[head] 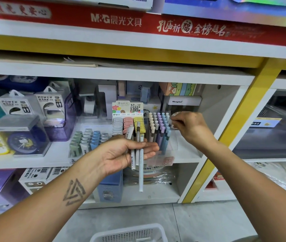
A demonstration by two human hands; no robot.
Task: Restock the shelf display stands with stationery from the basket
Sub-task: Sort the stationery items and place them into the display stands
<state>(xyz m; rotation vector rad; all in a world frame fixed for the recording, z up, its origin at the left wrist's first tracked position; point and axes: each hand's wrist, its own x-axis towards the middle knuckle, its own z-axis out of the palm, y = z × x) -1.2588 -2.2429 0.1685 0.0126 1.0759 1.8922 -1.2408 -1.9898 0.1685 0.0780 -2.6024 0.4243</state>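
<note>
My left hand [124, 152] is palm up in front of the shelf and grips a small bundle of pastel pens [137, 154] that stick out above and below the fingers. A clear pen display stand [159, 131] on the middle shelf holds rows of cream, lilac and blue pens. My right hand [189, 126] is at the stand's right side, fingertips pinching a pale blue pen [170, 121] at the top of the rightmost row. The white basket [131, 233] sits on the floor at the bottom edge; its contents are not visible.
A pencil-lead display [128, 119] with grey, pink and yellow cases stands left of the pens. Correction tapes [88, 138], power bank boxes [34, 105] and alarm clocks [21, 140] fill the shelf to the left. Boxes occupy the lower shelf. A yellow shelf post [229, 133] rises at right.
</note>
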